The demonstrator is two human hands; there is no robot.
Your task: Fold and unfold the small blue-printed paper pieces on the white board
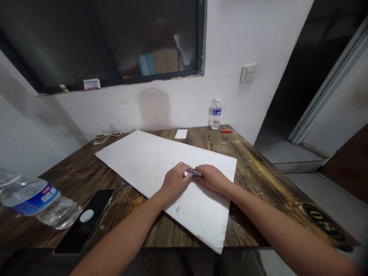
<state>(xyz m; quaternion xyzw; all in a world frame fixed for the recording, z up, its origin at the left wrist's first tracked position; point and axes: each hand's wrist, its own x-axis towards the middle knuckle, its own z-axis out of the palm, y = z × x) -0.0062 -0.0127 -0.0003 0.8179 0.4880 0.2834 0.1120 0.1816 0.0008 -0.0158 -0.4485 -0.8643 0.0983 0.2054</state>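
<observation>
A large white foam board (169, 180) lies slantwise on the wooden table (253, 191), its near corner jutting past the table's front edge. My left hand (175, 180) and my right hand (211, 178) rest on the board, fingertips meeting around a small dark marker pen (194, 173). The pen lies crosswise between them, mostly covered by my fingers. Both forearms reach in from the bottom of the view.
A smartphone (86, 218) and a large water bottle (37, 197) sit left of the board. Along the wall are a small water bottle (215, 114), a white paper slip (181, 133), a red stick (226, 131) and a white cable (107, 137). A doorway opens at right.
</observation>
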